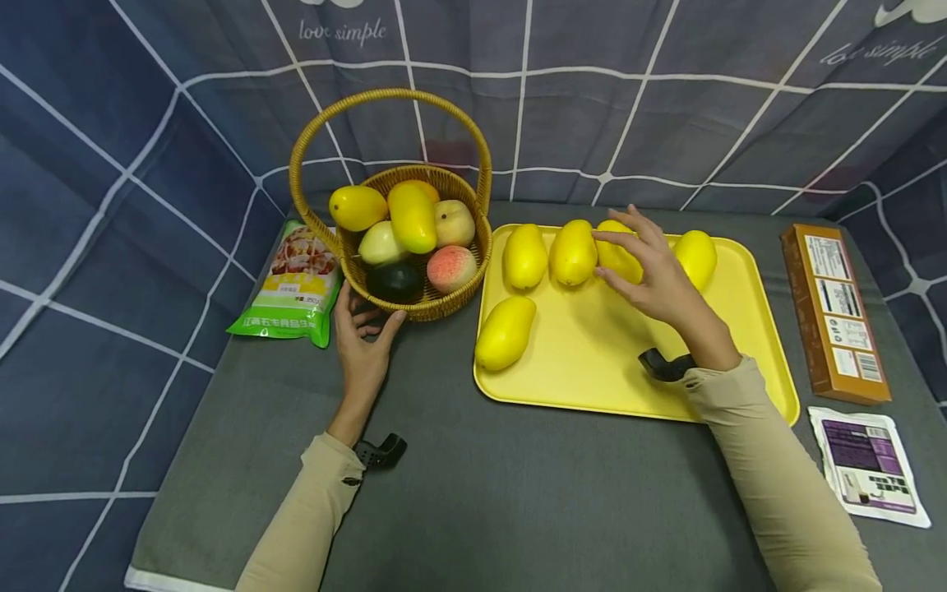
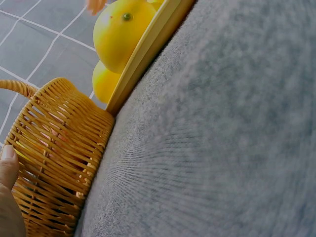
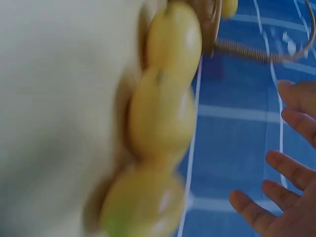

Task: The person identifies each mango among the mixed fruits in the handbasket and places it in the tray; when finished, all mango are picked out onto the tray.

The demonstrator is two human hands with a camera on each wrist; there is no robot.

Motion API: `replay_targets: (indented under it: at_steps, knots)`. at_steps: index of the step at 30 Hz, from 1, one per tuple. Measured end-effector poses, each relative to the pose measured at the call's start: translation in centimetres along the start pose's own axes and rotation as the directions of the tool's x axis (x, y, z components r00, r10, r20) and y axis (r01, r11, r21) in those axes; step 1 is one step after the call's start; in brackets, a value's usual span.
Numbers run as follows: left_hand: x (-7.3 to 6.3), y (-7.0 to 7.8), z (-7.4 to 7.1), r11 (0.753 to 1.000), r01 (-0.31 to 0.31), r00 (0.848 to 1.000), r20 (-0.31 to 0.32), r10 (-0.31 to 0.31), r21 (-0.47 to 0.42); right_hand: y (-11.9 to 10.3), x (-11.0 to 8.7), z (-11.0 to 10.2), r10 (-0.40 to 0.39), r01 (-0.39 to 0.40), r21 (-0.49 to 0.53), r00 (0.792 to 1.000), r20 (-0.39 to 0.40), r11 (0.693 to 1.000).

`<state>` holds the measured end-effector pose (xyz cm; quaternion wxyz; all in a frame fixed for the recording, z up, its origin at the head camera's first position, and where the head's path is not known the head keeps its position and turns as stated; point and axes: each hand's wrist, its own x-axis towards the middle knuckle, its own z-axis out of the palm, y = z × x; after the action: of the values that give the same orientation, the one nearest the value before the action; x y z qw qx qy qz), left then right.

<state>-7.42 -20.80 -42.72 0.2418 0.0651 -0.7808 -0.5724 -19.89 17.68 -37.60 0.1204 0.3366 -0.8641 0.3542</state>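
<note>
My left hand (image 1: 364, 349) holds the lower front-left side of a wicker basket (image 1: 444, 308), its thumb against the woven wall in the left wrist view. Inside the basket are a yellow mango (image 1: 413, 218), another mango (image 1: 355, 208), a pink peach (image 1: 451, 270), a dark green avocado (image 1: 395, 282) and paler fruits. Over the yellow tray (image 1: 592, 362), my right hand (image 1: 654, 275) hovers with fingers spread and nothing held. Its fingertips overlap a mango (image 1: 617, 251) in the tray's back row. Beside that one lie a mango (image 1: 573, 252) and another mango (image 1: 525, 256).
A mango (image 1: 505, 333) lies at the tray's left edge, and another mango (image 1: 695, 256) at its back right. Left of the basket is a green food bag (image 1: 292, 288). An orange-brown box (image 1: 836, 312) and a white-purple pouch (image 1: 869, 464) lie right of the tray.
</note>
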Motion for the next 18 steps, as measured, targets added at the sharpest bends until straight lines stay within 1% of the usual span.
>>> replay_targets:
  at_steps: [4,8,13,18]
  knots:
    - [0.0,0.0,0.0,1.000,-0.004,1.000,-0.005,0.004,0.008,-2.0,2.5,2.8,-0.062,0.059,0.051,0.996,0.060,0.997]
    - [0.0,0.0,0.0,1.000,0.003,1.000,0.000,-0.003,0.012,-3.9,4.7,5.1,-0.098,0.085,0.108,0.988,0.119,0.991]
    - [0.1,0.0,0.1,1.000,-0.003,1.000,0.001,0.003,0.011,-5.5,7.4,7.1,-0.128,0.103,0.149,0.977,0.168,0.983]
    - [0.1,0.0,-0.1,1.000,-0.001,1.000,-0.007,0.001,0.006,-6.9,10.5,8.5,-0.155,0.115,0.187,0.964,0.216,0.976]
